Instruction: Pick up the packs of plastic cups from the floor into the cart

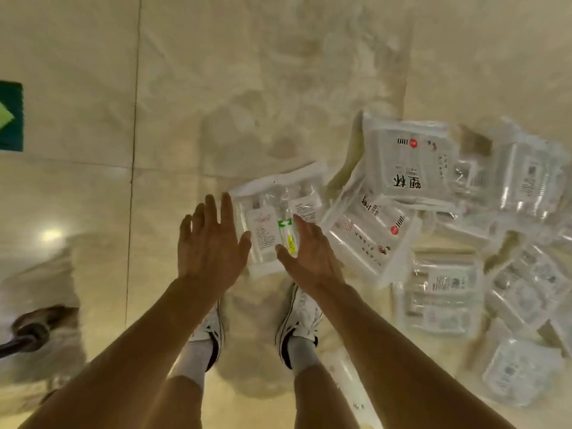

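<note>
Several clear packs of plastic cups lie scattered on the shiny beige floor, mostly to the right. The nearest pack [272, 218] lies flat just ahead of my feet, with a green and yellow label on its middle. My left hand [210, 243] hovers at its left edge with fingers straight and spread. My right hand [306, 252] reaches over the pack's near right part, fingers straight, holding nothing. A second pack [368, 239] lies right beside it, and a pack with large black characters [408, 162] rests on top further back. No cart basket is in view.
My two white shoes [300, 323] stand just behind the nearest pack. More packs [442, 298] pile up at the right edge. A dark metal bar [21, 339] pokes in at the lower left. A green floor sign [10, 116] sits at the far left.
</note>
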Tool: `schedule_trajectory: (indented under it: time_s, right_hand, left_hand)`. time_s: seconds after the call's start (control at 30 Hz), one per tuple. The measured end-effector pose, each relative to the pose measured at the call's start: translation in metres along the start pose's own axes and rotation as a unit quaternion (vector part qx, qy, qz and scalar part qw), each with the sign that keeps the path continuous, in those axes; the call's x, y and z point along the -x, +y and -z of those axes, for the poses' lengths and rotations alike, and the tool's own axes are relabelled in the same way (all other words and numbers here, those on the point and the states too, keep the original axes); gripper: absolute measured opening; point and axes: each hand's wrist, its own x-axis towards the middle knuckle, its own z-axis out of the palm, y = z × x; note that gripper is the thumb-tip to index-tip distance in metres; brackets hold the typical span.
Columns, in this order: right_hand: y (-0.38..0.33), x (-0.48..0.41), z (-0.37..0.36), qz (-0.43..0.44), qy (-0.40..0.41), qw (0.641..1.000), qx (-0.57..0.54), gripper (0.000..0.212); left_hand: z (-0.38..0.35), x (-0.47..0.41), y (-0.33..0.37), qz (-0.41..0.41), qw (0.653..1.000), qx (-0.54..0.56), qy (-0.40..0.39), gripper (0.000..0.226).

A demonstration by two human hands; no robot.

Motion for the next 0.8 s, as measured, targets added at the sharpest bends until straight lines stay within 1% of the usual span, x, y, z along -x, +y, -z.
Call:
schedule_trajectory:
  time_s: [0.07,0.13,0.27,0.37,0.43,0.5,0.6,0.7,0.73,0.8]
  right_hand:
    - [0.025,-0.035,-0.035,-0.019,-0.022,1.000,-0.005,0.084]
    - [0.047,-0.060,-0.058,-0.028,-0.012,1.000,0.000,0.082]
    - [0.078,-0.095,-0.063,-0.024,0.075,0.995,0.062,0.075]
    - [0.086,-0.115,-0.058,-0.016,0.114,0.990,0.086,0.073]
    - [0.089,-0.128,-0.054,-0.023,0.134,0.988,0.072,0.079]
    - [0.095,-0.142,-0.048,-0.036,0.133,0.989,0.055,0.091]
    - [0.105,-0.161,-0.040,-0.043,0.134,0.989,0.051,0.107]
    - [0.113,-0.177,-0.041,-0.064,0.092,0.994,0.001,0.119]
    - [0.116,-0.182,-0.042,-0.076,0.077,0.994,-0.019,0.120]
    - [0.121,-0.188,-0.045,-0.085,0.070,0.993,-0.046,0.114]
  left_hand:
    - [-0.050,-0.020,0.002,0.012,1.000,0.021,-0.019,0.085]
    - [-0.093,-0.035,0.005,0.025,0.998,0.043,-0.030,0.085]
    - [-0.159,-0.062,0.018,0.057,0.992,0.092,-0.061,0.092]
    - [-0.182,-0.075,0.026,0.096,0.982,0.147,-0.073,0.104]
    - [-0.188,-0.082,0.030,0.106,0.977,0.171,-0.075,0.115]
    - [-0.194,-0.088,0.030,0.108,0.976,0.180,-0.060,0.125]
    - [-0.205,-0.094,0.023,0.127,0.971,0.198,-0.043,0.133]
    - [-0.217,-0.097,0.013,0.160,0.949,0.266,-0.063,0.130]
    - [-0.222,-0.099,0.009,0.162,0.941,0.290,-0.071,0.126]
    - [-0.230,-0.100,0.003,0.155,0.925,0.339,-0.079,0.112]
